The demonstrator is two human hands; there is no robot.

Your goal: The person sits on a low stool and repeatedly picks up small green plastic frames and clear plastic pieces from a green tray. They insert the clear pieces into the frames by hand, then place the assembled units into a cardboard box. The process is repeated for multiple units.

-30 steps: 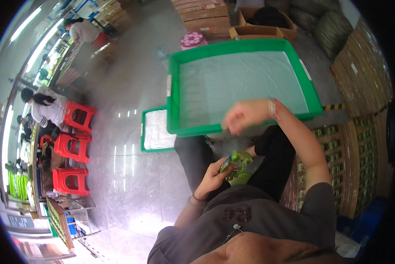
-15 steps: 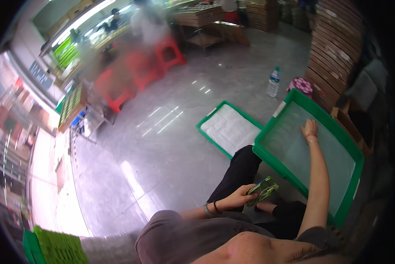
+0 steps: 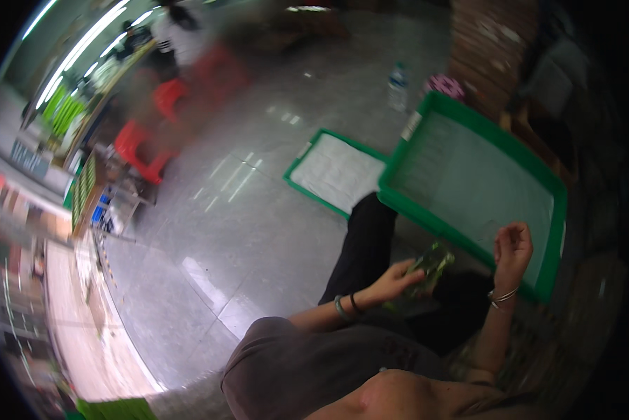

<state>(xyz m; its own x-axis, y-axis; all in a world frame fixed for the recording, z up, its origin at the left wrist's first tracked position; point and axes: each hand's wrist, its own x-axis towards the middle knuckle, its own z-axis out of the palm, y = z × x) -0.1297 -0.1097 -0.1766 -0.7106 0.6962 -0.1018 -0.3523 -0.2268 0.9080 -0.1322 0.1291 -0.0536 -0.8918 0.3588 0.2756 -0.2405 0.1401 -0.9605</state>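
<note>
A seated person's left hand (image 3: 397, 281) grips a small green packet (image 3: 432, 263) over the lap, fingers (image 3: 414, 272) wrapped around its lower end. The packet's long axis slants up and right, toward a large green tray (image 3: 437, 224). The right hand (image 3: 512, 246) hovers over the tray's near edge, fingers loosely curled, holding nothing.

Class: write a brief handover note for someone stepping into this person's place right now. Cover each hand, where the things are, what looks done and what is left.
Left hand: holds a small green packet over the lap.
Right hand: raised, fingers curled, nothing in it, at the near edge of the large green tray.
Large green tray: on the lap, looks bare.
Second, flatter green tray: on the floor beyond the knee.
Done: none visible. Left: packet not yet in the tray.
</note>
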